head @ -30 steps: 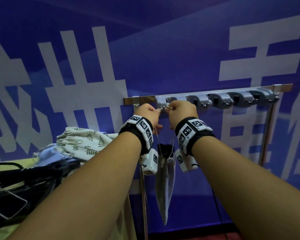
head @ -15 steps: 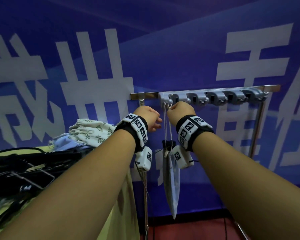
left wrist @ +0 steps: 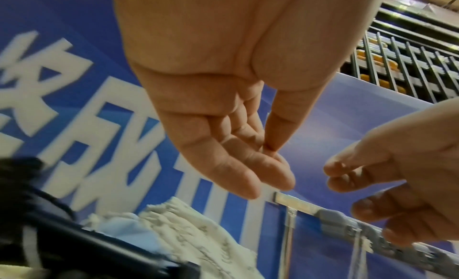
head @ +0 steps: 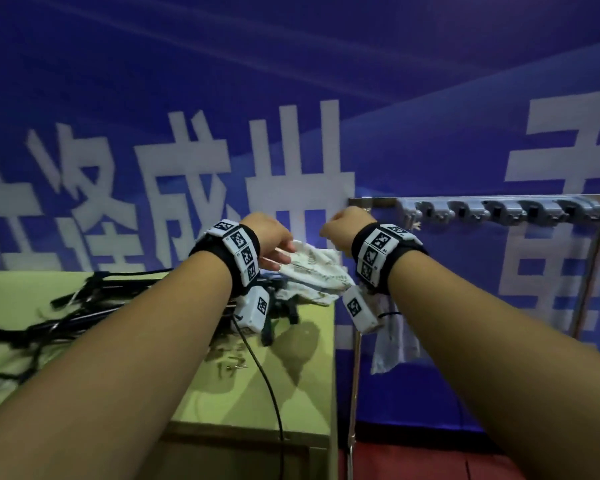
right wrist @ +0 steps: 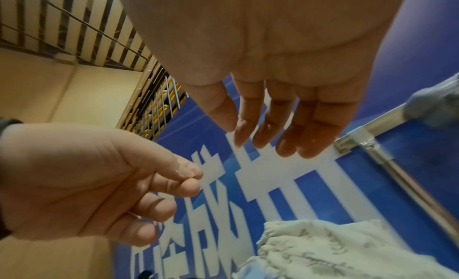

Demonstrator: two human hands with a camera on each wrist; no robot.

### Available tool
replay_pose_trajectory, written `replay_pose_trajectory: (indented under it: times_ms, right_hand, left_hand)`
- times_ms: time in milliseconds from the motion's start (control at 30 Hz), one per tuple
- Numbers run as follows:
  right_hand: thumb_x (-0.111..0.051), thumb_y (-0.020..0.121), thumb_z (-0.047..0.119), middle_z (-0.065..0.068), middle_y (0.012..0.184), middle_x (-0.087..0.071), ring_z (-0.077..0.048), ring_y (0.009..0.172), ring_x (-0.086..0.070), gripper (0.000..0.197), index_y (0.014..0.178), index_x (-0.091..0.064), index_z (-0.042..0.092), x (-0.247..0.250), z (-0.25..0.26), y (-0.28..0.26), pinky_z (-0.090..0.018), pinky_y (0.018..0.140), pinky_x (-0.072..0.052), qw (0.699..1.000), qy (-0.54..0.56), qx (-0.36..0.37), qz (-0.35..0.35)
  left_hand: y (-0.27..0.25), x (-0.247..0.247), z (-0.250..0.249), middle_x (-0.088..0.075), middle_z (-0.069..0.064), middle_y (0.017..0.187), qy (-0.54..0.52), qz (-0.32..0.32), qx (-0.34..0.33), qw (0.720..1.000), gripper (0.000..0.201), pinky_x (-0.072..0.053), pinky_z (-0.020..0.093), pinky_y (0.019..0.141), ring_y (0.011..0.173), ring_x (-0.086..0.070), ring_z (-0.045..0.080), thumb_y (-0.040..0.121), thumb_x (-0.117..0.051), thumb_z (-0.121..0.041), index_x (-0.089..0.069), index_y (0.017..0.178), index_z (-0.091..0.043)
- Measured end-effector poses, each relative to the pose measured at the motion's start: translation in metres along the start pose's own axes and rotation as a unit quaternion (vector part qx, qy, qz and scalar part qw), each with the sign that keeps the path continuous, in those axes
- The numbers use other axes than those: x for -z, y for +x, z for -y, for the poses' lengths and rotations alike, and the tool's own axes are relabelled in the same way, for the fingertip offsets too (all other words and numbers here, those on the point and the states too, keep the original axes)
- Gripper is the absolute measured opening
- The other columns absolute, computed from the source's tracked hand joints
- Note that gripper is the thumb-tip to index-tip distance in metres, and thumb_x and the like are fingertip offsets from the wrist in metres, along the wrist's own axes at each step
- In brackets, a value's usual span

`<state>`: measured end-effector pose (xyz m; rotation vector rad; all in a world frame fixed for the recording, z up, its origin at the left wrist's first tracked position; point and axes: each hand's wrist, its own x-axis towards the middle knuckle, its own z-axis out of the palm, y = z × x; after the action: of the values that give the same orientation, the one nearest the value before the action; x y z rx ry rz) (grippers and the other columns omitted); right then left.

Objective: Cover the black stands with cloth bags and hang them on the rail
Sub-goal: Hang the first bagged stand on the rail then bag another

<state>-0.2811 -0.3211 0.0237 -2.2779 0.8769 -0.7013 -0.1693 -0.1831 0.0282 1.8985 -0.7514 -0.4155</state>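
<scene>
A pale cloth bag with a stand inside [head: 394,344] hangs by its string [left wrist: 357,250] from the leftmost grey clip of the metal rail [head: 499,209], partly hidden behind my right wrist. My left hand [head: 281,251] hovers over a leaf-print cloth bag [head: 312,271] on the table, with relaxed fingers [left wrist: 248,177] that hold nothing. My right hand [head: 329,233] floats just left of the rail's end, and its fingers [right wrist: 288,134] hang loose and empty. Bare black stands [head: 84,306] lie piled on the table at the left.
The yellow-green table [head: 291,393] ends close beside the rail's left post [head: 355,375]. Several free grey clips [head: 534,211] line the rail to the right. A blue cloth [left wrist: 124,230] lies under the leaf-print bag. A blue banner wall stands behind everything.
Both hands have let go of the hung bag's string at the rail and moved left and down over the table's cloth bags. The head view has swung left.
</scene>
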Motion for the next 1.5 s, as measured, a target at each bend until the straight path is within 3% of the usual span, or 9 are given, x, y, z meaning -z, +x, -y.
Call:
replay_pose_trajectory:
  times_ms: [133, 300, 467, 600, 700, 967, 1200, 1367, 1500]
  right_hand:
    - [-0.066, 0.097, 0.027, -0.016, 0.096, -0.077, -0.033, 0.082, -0.069, 0.027, 0.104, -0.078, 0.004, -0.037, 0.05, -0.011, -0.044, 0.083, -0.062, 0.996, -0.029, 0.053, 0.065]
    - [-0.06, 0.105, 0.032, -0.01, 0.129, -0.072, -0.032, 0.119, -0.067, 0.035, 0.128, -0.073, 0.008, -0.084, 0.098, -0.028, -0.038, 0.1, -0.054, 0.977, -0.107, 0.113, 0.146]
    - [-0.064, 0.101, 0.039, -0.009, 0.113, -0.073, -0.028, 0.103, -0.067, 0.034, 0.119, -0.076, 0.012, -0.134, 0.12, -0.033, -0.025, 0.069, -0.048, 0.958, -0.178, 0.136, 0.176]
    - [-0.074, 0.096, 0.036, -0.012, 0.132, -0.07, -0.031, 0.12, -0.068, 0.049, 0.138, -0.062, 0.013, -0.177, 0.134, -0.023, -0.037, 0.09, -0.056, 0.955, -0.189, 0.149, 0.175]
    - [-0.077, 0.094, 0.041, -0.009, 0.133, -0.067, -0.03, 0.118, -0.066, 0.061, 0.145, -0.052, 0.017, -0.2, 0.139, -0.011, -0.037, 0.086, -0.052, 0.946, -0.223, 0.156, 0.176]
    - [-0.077, 0.091, 0.052, -0.003, 0.106, -0.074, -0.026, 0.101, -0.072, 0.047, 0.118, -0.071, 0.015, -0.238, 0.139, 0.023, -0.044, 0.099, -0.058, 0.91, -0.344, 0.133, 0.19]
    - [-0.071, 0.096, 0.045, -0.006, 0.095, -0.081, -0.025, 0.091, -0.079, 0.034, 0.103, -0.081, 0.014, -0.245, 0.131, 0.036, -0.044, 0.089, -0.065, 0.952, -0.231, 0.1, 0.175]
    - [-0.054, 0.098, 0.073, -0.006, 0.107, -0.071, -0.026, 0.102, -0.071, 0.066, 0.115, -0.069, 0.01, -0.234, 0.137, 0.039, -0.037, 0.082, -0.058, 0.96, -0.199, 0.072, 0.183]
    - [-0.048, 0.111, 0.043, -0.009, 0.084, -0.075, -0.024, 0.07, -0.069, 0.048, 0.102, -0.073, 0.003, -0.209, 0.138, 0.072, -0.032, 0.065, -0.057, 0.982, 0.006, -0.019, 0.188]
  left_hand:
    - [-0.011, 0.068, 0.031, -0.075, 0.007, 0.079, 0.007, -0.052, 0.037, 0.998, 0.012, -0.058, 0.03, 0.052, 0.057, -0.069, 0.02, 0.098, -0.059, -0.005, -0.065, 0.108, -0.004]
    - [-0.024, 0.137, 0.08, -0.072, 0.006, 0.079, 0.009, -0.114, 0.094, 0.989, 0.01, -0.055, 0.029, 0.051, 0.058, -0.065, 0.019, 0.1, -0.057, -0.007, -0.062, 0.091, -0.008]
    - [-0.034, 0.183, 0.134, -0.072, 0.006, 0.081, -0.01, -0.154, 0.149, 0.977, 0.013, -0.055, 0.029, 0.049, 0.06, -0.068, 0.019, 0.103, -0.055, -0.012, -0.066, 0.104, -0.004]
    - [-0.033, 0.197, 0.166, -0.073, 0.007, 0.083, -0.046, -0.154, 0.178, 0.971, 0.014, -0.061, 0.034, 0.056, 0.07, -0.073, 0.021, 0.104, -0.055, -0.013, -0.065, 0.103, -0.003]
    - [-0.024, 0.195, 0.181, -0.074, 0.008, 0.09, -0.085, -0.139, 0.193, 0.968, 0.014, -0.064, 0.037, 0.07, 0.077, -0.075, 0.022, 0.104, -0.055, -0.013, -0.064, 0.1, -0.003]
    - [0.004, 0.173, 0.196, -0.075, 0.014, 0.107, -0.155, -0.106, 0.2, 0.962, 0.012, -0.062, 0.033, 0.059, 0.077, -0.077, 0.023, 0.104, -0.053, -0.01, -0.06, 0.111, -0.004]
    - [0.02, 0.171, 0.2, -0.076, 0.011, 0.102, -0.162, -0.138, 0.208, 0.955, 0.035, -0.062, 0.032, 0.052, 0.069, -0.078, 0.022, 0.102, -0.052, -0.006, -0.052, 0.137, -0.001]
    - [0.028, 0.173, 0.202, -0.074, 0.012, 0.101, -0.176, -0.164, 0.197, 0.95, 0.041, -0.06, 0.032, 0.049, 0.068, -0.077, 0.023, 0.103, -0.051, -0.006, -0.047, 0.143, -0.004]
    - [0.039, 0.178, 0.199, -0.069, 0.009, 0.097, -0.156, -0.175, 0.176, 0.956, 0.025, -0.054, 0.029, 0.049, 0.071, -0.069, 0.02, 0.103, -0.049, -0.004, -0.057, 0.127, -0.002]
